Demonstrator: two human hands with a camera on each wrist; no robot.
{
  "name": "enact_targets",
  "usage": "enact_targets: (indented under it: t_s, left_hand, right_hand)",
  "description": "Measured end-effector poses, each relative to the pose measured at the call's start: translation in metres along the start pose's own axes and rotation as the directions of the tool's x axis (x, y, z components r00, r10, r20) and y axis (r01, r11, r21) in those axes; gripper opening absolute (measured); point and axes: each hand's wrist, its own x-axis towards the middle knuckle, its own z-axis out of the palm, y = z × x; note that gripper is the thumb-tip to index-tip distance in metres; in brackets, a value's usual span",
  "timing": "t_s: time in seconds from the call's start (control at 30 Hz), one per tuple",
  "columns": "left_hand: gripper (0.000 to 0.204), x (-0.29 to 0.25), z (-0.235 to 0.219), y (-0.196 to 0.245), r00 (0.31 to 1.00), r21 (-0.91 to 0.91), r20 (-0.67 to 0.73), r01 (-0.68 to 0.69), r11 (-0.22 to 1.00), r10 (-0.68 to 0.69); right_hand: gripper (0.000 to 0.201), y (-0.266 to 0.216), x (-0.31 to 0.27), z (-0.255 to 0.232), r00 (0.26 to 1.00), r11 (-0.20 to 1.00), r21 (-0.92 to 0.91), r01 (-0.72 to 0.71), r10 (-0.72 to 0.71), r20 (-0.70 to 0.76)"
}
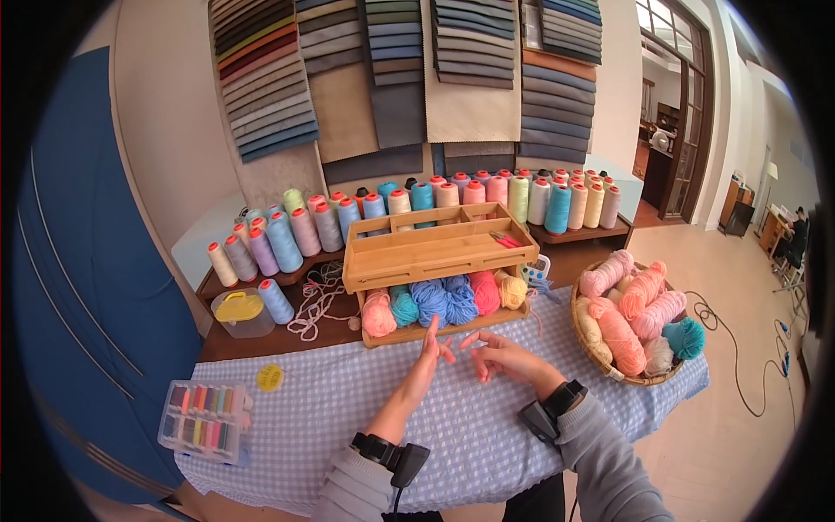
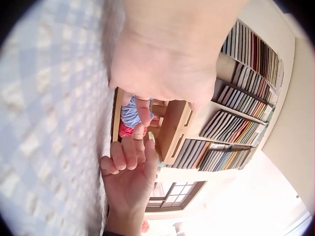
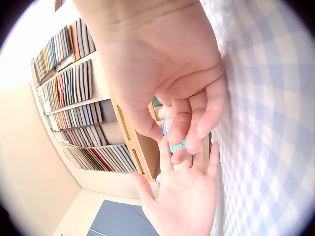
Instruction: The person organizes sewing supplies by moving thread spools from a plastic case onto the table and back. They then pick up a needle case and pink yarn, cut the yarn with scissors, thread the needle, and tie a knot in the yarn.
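Both hands are raised over the front of the checkered cloth, palms turned toward each other. My left hand (image 1: pixel 423 364) is held upright with its fingers mostly extended and nothing in it. Facing it, my right hand (image 1: pixel 504 358) has loosely bent fingers and holds nothing. Fingertips of the two hands come close together and overlap in the right wrist view. Just beyond them stands a wooden rack (image 1: pixel 417 252) with an upper tray. Its lower shelf holds several yarn balls, among them blue yarn (image 1: pixel 432 302) and coral yarn (image 1: pixel 378 313). Red-handled snips (image 1: pixel 506 239) lie on the tray.
A wicker basket (image 1: pixel 581 335) of yarn skeins stands on the right. To the left are a clear case (image 1: pixel 202 422) of colored threads, a yellow disc (image 1: pixel 270 377) and a yellow-lidded tub (image 1: pixel 243 315). Several thread cones line the back, below fabric swatches (image 1: pixel 474 52) on the wall.
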Motion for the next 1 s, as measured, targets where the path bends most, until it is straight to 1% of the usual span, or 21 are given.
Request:
enact_targets:
  t_s: [0.07, 0.13, 0.2, 0.23, 0.27, 0.3, 0.33, 0.43, 0.5, 0.57, 0.6, 0.67, 0.7, 0.77, 0.9, 0.97, 1.0]
  left_hand:
    - [0.082, -0.001, 0.002, 0.002, 1.0, 0.003, 0.001, 0.006, 1.0, -0.006]
    - [0.082, -0.002, 0.003, 0.002, 1.0, 0.006, 0.007, 0.014, 1.0, -0.014]
    - [0.082, -0.003, 0.003, 0.0, 0.999, -0.003, 0.026, -0.02, 1.0, 0.02]
    - [0.082, -0.003, 0.003, 0.001, 0.999, -0.003, 0.027, -0.021, 1.0, 0.021]
    - [0.083, -0.004, 0.002, 0.001, 1.0, -0.008, 0.013, 0.009, 1.0, -0.009]
    - [0.083, -0.005, 0.002, 0.002, 0.999, -0.013, -0.003, 0.039, 0.999, -0.039]
    - [0.083, -0.005, 0.002, 0.004, 0.999, -0.013, -0.004, 0.038, 0.999, -0.038]
    - [0.083, -0.005, 0.004, 0.005, 1.0, -0.003, 0.01, 0.022, 1.0, -0.022]
    - [0.083, -0.003, 0.005, 0.001, 0.999, -0.013, -0.031, -0.016, 1.0, 0.015]
    - [0.083, -0.002, 0.002, -0.001, 0.999, 0.0, -0.036, 0.002, 1.0, -0.002]
    - [0.083, -0.002, 0.002, -0.001, 0.999, 0.014, -0.041, 0.02, 1.0, -0.019]
    - [0.083, -0.002, 0.002, -0.001, 0.999, 0.013, -0.04, 0.013, 1.0, -0.013]
    - [0.083, -0.001, 0.002, -0.001, 0.999, 0.013, -0.038, 0.007, 1.0, -0.007]
    - [0.083, -0.001, 0.002, 0.0, 0.999, 0.012, -0.033, 0.012, 1.0, -0.012]
    - [0.084, -0.001, 0.001, 0.0, 0.999, 0.009, -0.031, 0.031, 0.999, -0.031]
    - [0.084, -0.002, 0.003, 0.002, 1.0, 0.014, -0.014, 0.018, 1.0, -0.018]
    - [0.085, -0.002, 0.004, 0.003, 1.0, 0.021, 0.004, 0.005, 1.0, -0.005]
  right_hand:
    - [0.033, -0.001, -0.001, 0.005, 0.998, 0.994, -0.111, -0.003, -0.003, -0.062]
    - [0.032, -0.001, -0.002, 0.007, 0.999, 0.996, -0.092, -0.002, -0.003, -0.051]
    - [0.032, 0.002, -0.002, 0.006, 0.999, 0.997, -0.075, 0.001, -0.004, -0.041]
    - [0.03, 0.004, 0.0, 0.003, 1.0, 0.998, -0.059, -0.012, 0.012, 0.002]
    - [0.029, 0.005, 0.001, 0.002, 0.998, 0.999, -0.045, -0.027, 0.029, 0.047]
    - [0.029, 0.005, 0.002, 0.002, 0.998, 0.999, -0.045, -0.027, 0.029, 0.048]
    - [0.029, 0.005, 0.002, 0.003, 0.998, 0.999, -0.045, -0.023, 0.026, 0.052]
    - [0.031, -0.004, -0.001, 0.012, 0.999, 0.998, -0.064, -0.007, 0.01, 0.051]
    - [0.033, -0.004, -0.001, 0.012, 0.999, 0.996, -0.084, 0.005, -0.002, 0.045]
    - [0.036, 0.002, 0.002, 0.007, 0.995, 0.998, -0.054, 0.019, -0.024, -0.102]
    - [0.036, 0.001, 0.001, 0.007, 0.995, 0.998, -0.054, 0.018, -0.024, -0.102]
    - [0.033, -0.002, -0.002, 0.011, 0.986, 0.998, -0.048, 0.029, -0.036, -0.164]
    - [0.033, -0.002, -0.001, 0.01, 0.986, 0.998, -0.048, 0.029, -0.036, -0.164]
    - [0.031, 0.001, 0.001, 0.007, 0.998, 0.998, -0.031, 0.048, -0.049, -0.026]
    - [0.028, 0.008, 0.005, 0.002, 1.0, 0.998, -0.049, 0.025, -0.026, -0.017]
    - [0.026, 0.011, 0.007, 0.004, 0.992, 0.986, -0.168, -0.011, -0.01, -0.126]
    - [0.026, 0.01, 0.007, 0.007, 0.992, 0.986, -0.168, -0.011, -0.01, -0.126]
